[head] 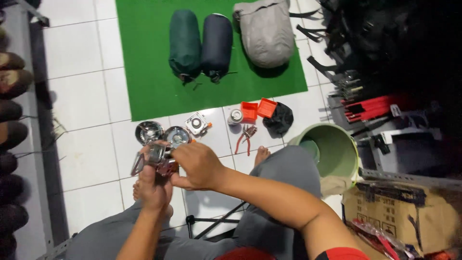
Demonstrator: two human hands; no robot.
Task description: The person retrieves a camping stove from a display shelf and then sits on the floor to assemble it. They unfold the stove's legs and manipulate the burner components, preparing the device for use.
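I hold a small metal camping stove (153,161) with folding arms in both hands above the white tiled floor. My left hand (153,185) grips it from below. My right hand (196,166) closes on its right side from above. Just beyond it on the tiles sit two round metal stove burners (148,131) (177,136) and a square one (197,123). My knees in grey trousers (284,173) frame the hands.
A green mat (144,72) carries three stuffed sacks: dark green (184,43), navy (216,42), grey (267,33). Red pliers (245,137), orange boxes (257,110), a small can (235,116), a black pouch (279,119), a green bucket (337,144), a cardboard box (399,212) lie right. Shoes (12,82) line the left.
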